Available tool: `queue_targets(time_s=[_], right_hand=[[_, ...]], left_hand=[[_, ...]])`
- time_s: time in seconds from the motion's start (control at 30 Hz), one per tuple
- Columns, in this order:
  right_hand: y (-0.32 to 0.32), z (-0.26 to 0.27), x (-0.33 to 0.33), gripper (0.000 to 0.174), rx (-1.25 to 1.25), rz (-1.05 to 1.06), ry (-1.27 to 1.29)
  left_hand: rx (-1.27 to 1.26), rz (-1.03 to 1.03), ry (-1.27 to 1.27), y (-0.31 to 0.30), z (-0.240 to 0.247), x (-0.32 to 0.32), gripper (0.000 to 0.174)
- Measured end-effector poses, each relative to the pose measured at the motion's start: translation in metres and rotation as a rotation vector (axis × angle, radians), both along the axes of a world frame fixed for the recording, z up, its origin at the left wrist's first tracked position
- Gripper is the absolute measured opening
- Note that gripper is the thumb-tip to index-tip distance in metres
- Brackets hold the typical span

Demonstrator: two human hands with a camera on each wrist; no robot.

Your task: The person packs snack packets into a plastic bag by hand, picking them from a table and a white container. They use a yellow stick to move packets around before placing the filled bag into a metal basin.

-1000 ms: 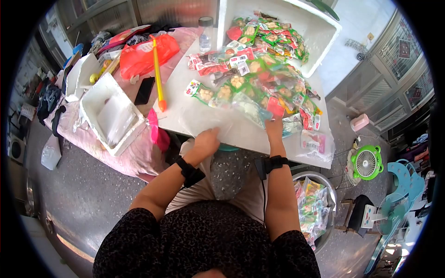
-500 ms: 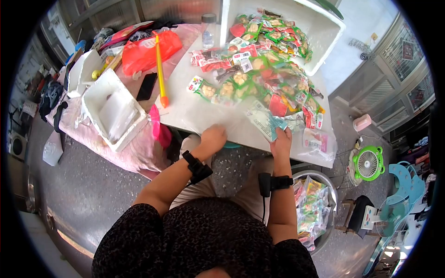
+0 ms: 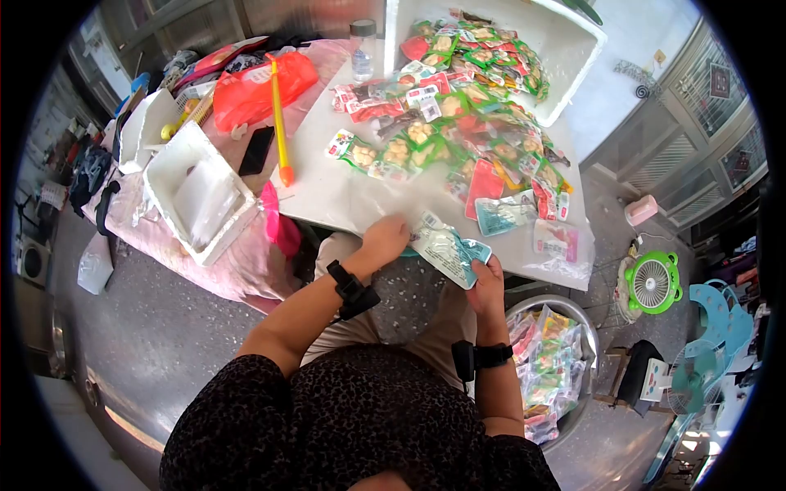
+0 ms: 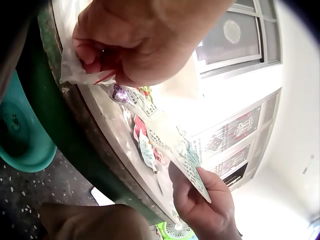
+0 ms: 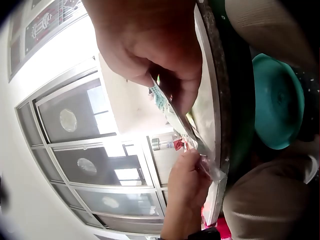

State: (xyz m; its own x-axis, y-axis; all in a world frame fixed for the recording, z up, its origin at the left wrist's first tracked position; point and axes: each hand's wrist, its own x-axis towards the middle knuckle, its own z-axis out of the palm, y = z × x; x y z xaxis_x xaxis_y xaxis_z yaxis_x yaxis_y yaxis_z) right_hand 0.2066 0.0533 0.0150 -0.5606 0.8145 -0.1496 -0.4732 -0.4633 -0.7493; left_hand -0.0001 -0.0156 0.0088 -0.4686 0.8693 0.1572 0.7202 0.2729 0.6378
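A: What are the hands doing, close to the body?

B: The right hand (image 3: 489,282) grips the lower corner of a flat teal-and-white sealed snack packet (image 3: 449,250), with thumb and fingers curled onto it. The left hand (image 3: 386,237) pinches the opposite end with curled fingers. The left wrist view shows a scrap of clear plastic film (image 4: 75,75) caught in the same pinch.

A: And where is that packet?

B: It is stretched between the two hands, tilted, at the near edge of the white tabletop (image 3: 344,200) and above the person's lap. A teal plastic stool (image 4: 20,135) sits under that edge.

A: Anything beside the person?

B: A round metal basin (image 3: 569,307) stands on the floor at the right side, full of colourful packets. A round green fan (image 3: 651,286) is just past it.

A: And farther along the table?

B: A spread of green, red and yellow snack packets (image 3: 442,131) covers the right half. It runs up into a large white foam box (image 3: 573,57) at the far end. A clear plastic bottle with a dark cap (image 3: 360,49) stands beside that box.

A: What's on the left?

B: A smaller open white foam box (image 3: 196,200) comes first. Then a yellow stick with an orange tip (image 3: 278,123) lies along the table's left edge, with a black phone (image 3: 256,150) just beside it. An orange-red plastic bag (image 3: 254,90) is farthest back.
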Motion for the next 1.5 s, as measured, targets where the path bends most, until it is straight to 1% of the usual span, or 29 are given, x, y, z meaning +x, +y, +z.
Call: queue_targets(time_s=[0.07,0.17,0.23,0.3,0.37,0.5,0.53,0.63,0.67,0.77,0.83,0.87,0.97,1.07,1.17,1.37,1.4,1.5], right_hand=[[0.004,-0.008,0.000,0.028,-0.038,0.055,0.015],[0.008,-0.017,-0.003,0.026,-0.094,0.095,0.055],[0.007,-0.017,-0.006,0.026,-0.110,0.101,0.073],[0.006,-0.016,-0.016,0.025,-0.105,0.105,0.076],[0.004,-0.014,-0.029,0.024,-0.153,0.102,0.049],[0.000,-0.012,-0.060,0.023,-0.222,0.105,0.038],[-0.002,-0.010,-0.068,0.022,-0.218,0.080,-0.017],[0.001,-0.017,-0.074,0.022,0.105,0.215,-0.301],[0.004,-0.016,-0.069,0.022,0.209,0.271,-0.437],[0.004,-0.007,-0.058,0.023,0.111,0.384,-0.355],[0.000,-0.001,-0.057,0.024,-0.009,0.390,-0.155],[-0.001,0.000,-0.057,0.025,-0.067,0.389,-0.055],[-0.012,-0.010,-0.068,0.026,-0.101,0.269,0.020],[-0.022,-0.024,-0.080,0.024,-0.142,0.219,-0.051],[-0.029,-0.024,-0.092,0.022,-0.160,0.153,0.066],[-0.026,-0.012,-0.105,0.018,-0.193,0.092,0.040],[-0.023,-0.009,-0.105,0.017,-0.204,0.084,0.043],[-0.016,-0.017,-0.099,0.015,-0.129,0.269,-0.290]], left_hand=[[0.084,-0.014,0.047,0.000,-0.006,0.000,0.014],[0.018,-0.010,0.188,-0.006,0.009,0.008,0.011],[0.066,-0.034,0.205,-0.010,0.013,0.014,0.010],[0.085,-0.051,0.234,-0.010,0.013,0.016,0.009],[0.076,-0.062,0.277,-0.009,0.012,0.016,0.009],[0.142,-0.115,0.338,-0.012,0.021,0.018,0.007],[0.152,-0.115,0.345,-0.013,0.022,0.018,0.007],[0.133,-0.111,0.361,-0.022,0.027,0.014,0.006],[0.119,-0.109,0.366,-0.026,0.027,0.012,0.006],[0.134,-0.050,0.388,-0.035,0.025,0.006,0.007],[0.140,-0.061,0.391,-0.038,0.025,0.006,0.007],[0.145,-0.068,0.393,-0.039,0.025,0.007,0.008],[0.195,-0.104,0.426,-0.036,0.019,0.009,0.008],[0.151,-0.139,0.423,-0.037,0.022,0.010,0.009],[0.203,-0.159,0.402,-0.040,0.017,0.012,0.009],[0.252,0.010,0.485,-0.043,0.015,0.002,0.007],[0.229,0.010,0.494,-0.046,0.016,0.000,0.007],[0.169,-0.029,0.491,-0.056,0.014,0.001,0.009]])
